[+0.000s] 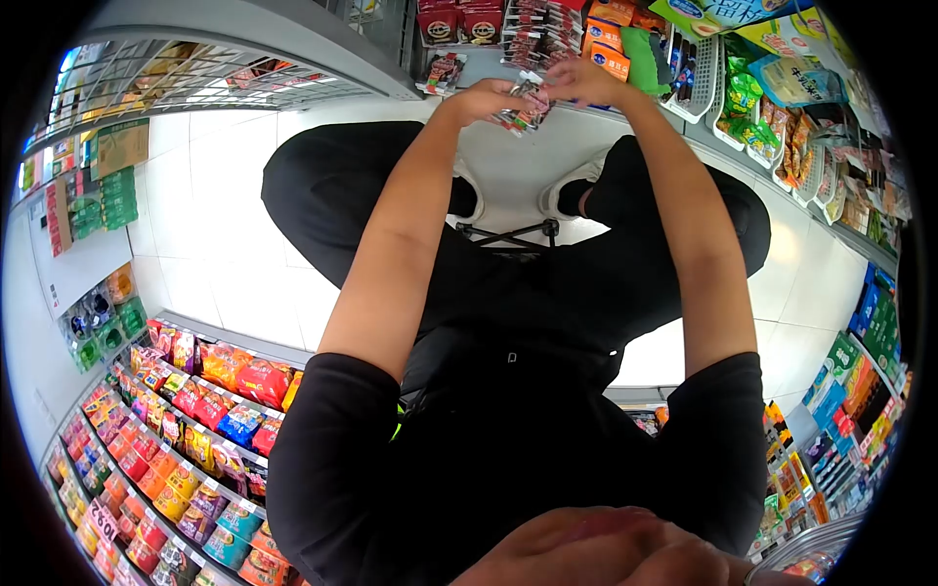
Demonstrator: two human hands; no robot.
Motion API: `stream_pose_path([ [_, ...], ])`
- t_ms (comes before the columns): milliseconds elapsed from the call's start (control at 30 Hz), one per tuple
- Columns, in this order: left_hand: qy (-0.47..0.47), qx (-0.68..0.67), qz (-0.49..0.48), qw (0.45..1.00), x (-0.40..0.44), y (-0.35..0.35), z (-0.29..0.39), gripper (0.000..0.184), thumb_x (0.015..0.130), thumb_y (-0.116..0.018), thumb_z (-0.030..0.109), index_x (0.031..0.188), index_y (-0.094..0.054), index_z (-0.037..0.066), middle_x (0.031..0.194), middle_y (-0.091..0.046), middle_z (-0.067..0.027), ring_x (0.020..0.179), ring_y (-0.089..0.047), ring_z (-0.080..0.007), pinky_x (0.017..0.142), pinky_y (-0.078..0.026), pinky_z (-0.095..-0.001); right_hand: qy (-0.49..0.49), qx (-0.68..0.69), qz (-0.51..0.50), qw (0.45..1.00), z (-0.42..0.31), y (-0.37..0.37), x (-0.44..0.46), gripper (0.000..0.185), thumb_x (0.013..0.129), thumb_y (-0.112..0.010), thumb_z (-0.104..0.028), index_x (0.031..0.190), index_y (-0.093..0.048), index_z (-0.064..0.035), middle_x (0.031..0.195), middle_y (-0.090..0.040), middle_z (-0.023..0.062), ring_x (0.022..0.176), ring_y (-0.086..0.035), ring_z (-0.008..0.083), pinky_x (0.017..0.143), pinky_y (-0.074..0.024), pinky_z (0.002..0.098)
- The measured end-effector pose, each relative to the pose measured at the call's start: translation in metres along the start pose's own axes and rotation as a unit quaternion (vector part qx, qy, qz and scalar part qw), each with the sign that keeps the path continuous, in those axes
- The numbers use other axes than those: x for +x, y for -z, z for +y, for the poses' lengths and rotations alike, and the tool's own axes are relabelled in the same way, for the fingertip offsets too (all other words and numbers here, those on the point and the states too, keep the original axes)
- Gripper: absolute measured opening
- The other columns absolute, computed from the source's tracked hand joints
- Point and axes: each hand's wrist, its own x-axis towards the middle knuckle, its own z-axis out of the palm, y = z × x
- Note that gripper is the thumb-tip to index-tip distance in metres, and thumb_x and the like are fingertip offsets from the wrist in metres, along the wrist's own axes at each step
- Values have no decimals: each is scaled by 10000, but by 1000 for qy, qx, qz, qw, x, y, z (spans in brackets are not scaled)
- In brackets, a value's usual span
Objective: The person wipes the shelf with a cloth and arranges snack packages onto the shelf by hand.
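Observation:
Small dark-and-red snack packets (526, 105) with clear edges are held in front of the shelf, at the top centre of the head view. My left hand (486, 102) has its fingers closed on them from the left side. My right hand (576, 82) is at their upper right edge, its fingertips touching or very near them; its exact contact is unclear. Just left of my left hand, a similar packet (443, 73) lies on the shelf. Behind my hands stand rows of similar packets (539, 34).
Orange boxes (606, 41) and a green packet (645, 61) sit right of the rows, then white baskets (723, 103) of snacks. A wire rack (215, 73) stands at left. Shelves of cups and bags (186, 439) fill the lower left. My knees flank white shoes (467, 193).

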Motion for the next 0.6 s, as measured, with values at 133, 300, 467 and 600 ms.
stream_pose_path([
  [133,10,6,-14,1000,-4,-16,-2,438,866,-784,422,1215,-678,179,1131,-707,34,1087,-627,-109,935,-500,-391,-77,44,-63,994,13,-24,2,420,813,-846,-264,1130,-675,-47,922,-707,84,716,-709,167,654,-621,318],
  [300,18,25,-9,999,-12,-16,-13,451,859,-781,442,1206,-681,172,1108,-712,24,1045,-637,-123,902,-501,-358,-121,93,-75,985,20,-27,1,284,867,-782,-157,1106,-680,-40,917,-718,103,742,-728,173,646,-624,315],
  [467,10,63,39,997,-9,-11,-12,416,847,-792,418,1171,-697,175,1090,-717,20,1017,-641,-127,852,-506,-346,-90,60,-4,994,31,-16,5,221,872,-762,-145,1062,-693,-54,914,-719,78,767,-727,159,613,-600,328],
  [600,-11,197,143,970,12,-5,-29,395,817,-786,366,1124,-710,130,1047,-732,-76,944,-688,-213,806,-539,-374,-49,-120,82,988,29,-8,2,236,867,-726,-208,1047,-699,-59,952,-736,139,803,-740,256,670,-588,398],
])
